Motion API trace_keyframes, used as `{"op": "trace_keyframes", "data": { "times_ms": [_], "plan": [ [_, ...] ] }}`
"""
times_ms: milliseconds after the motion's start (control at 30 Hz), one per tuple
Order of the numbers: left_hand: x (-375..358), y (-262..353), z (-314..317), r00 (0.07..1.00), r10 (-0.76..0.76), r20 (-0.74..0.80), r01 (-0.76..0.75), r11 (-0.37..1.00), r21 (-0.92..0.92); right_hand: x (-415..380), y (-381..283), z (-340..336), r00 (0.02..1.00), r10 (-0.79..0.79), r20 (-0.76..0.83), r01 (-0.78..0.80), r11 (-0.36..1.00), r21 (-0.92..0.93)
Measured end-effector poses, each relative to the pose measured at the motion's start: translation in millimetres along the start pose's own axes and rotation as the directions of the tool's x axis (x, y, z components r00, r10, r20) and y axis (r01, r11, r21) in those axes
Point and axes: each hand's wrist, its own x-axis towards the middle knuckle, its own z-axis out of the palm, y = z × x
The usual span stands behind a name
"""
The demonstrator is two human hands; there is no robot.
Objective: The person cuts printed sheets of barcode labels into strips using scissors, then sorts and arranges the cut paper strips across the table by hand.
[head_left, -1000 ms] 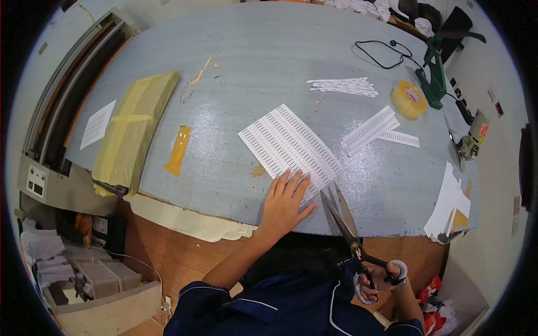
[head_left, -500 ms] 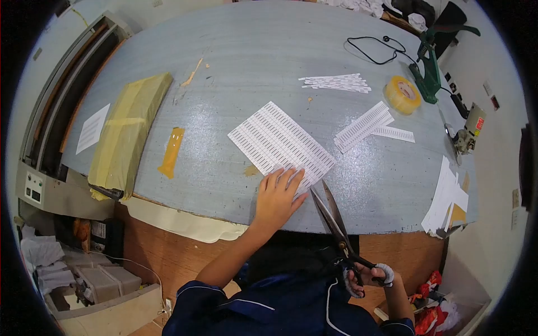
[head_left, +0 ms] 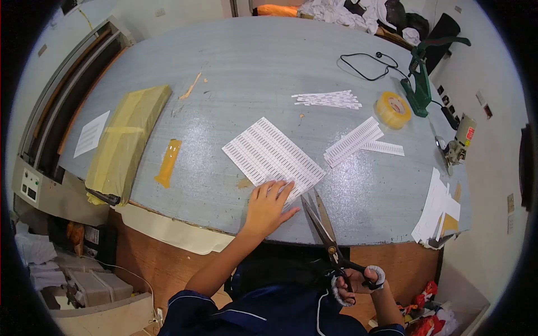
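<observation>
A white printed sheet point(head_left: 272, 151) with rows of small dark marks lies at a slant on the grey-blue table point(head_left: 224, 78). My left hand point(head_left: 268, 208) rests on its near corner, fingers spread and palm down. Large scissors point(head_left: 329, 238) with cloth-wrapped handles are in my right hand point(head_left: 358, 280), at the table's front edge. Their blades stand a little apart, with the tips close to the sheet's near corner. To the right lie cut printed strips point(head_left: 354, 141), partly overlapping, and farther back a bundle of narrow white strips point(head_left: 328, 99).
A tape roll point(head_left: 393, 110) and a green hand press point(head_left: 417, 78) with a black cord stand at right. White paper scraps point(head_left: 434, 207) lie by the right edge. At left are a yellow wrapped package point(head_left: 129, 145), a brown tape piece point(head_left: 168, 162) and a long machine point(head_left: 67, 106).
The view has tilted up slightly, so the table sits lower in it. My left hand stays on the sheet, its thumb stretched farther out. The scissors remain partly open near the corner.
</observation>
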Motion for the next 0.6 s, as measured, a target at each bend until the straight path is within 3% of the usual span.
{"op": "trace_keyframes", "data": {
  "times_ms": [167,500,600],
  "plan": [
    [3,4,9,1.000,0.007,-0.020,-0.005,0.992,0.126,4,2,-4,0.999,-0.030,0.032,0.029,1.000,0.008],
    [6,5,7,0.996,-0.074,-0.053,0.076,0.996,0.050,19,9,-8,0.990,-0.105,0.095,0.106,0.994,0.002],
    [12,5,3,0.998,-0.021,-0.067,0.031,0.986,0.161,19,11,-7,0.987,-0.137,0.081,0.138,0.990,-0.010]
  ]
}}
